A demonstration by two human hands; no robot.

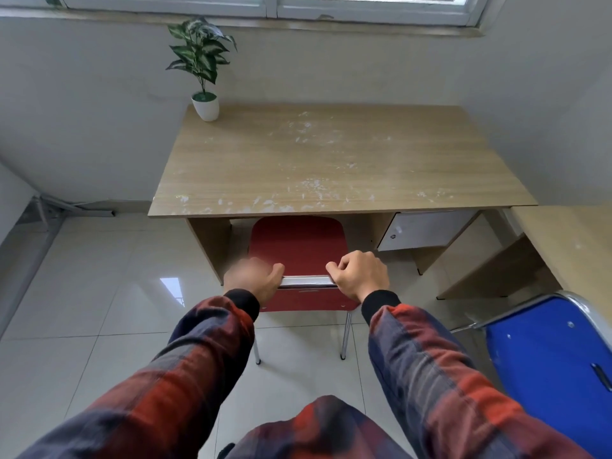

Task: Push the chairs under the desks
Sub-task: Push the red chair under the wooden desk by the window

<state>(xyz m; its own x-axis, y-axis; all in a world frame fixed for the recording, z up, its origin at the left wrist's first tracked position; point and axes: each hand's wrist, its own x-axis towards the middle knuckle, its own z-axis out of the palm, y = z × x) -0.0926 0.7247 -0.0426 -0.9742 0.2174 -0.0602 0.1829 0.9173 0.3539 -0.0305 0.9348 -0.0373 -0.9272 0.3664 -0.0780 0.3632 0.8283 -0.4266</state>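
Note:
A red chair [298, 246] with chrome legs stands in front of a light wooden desk [331, 160], the front of its seat under the desk's near edge. My left hand [253, 278] and my right hand [359, 274] both grip the chrome top bar of the chair's backrest, one at each end. The left hand is blurred. A blue chair [549, 359] with a chrome frame stands at the lower right, out on the floor beside a second wooden desk [569, 236] at the right edge.
A potted plant [205, 104] in a white pot stands on the desk's back left corner. A white drawer unit [424, 230] hangs under the desk's right side. The wall and window lie behind; glossy tiled floor [99, 293] spreads to the left.

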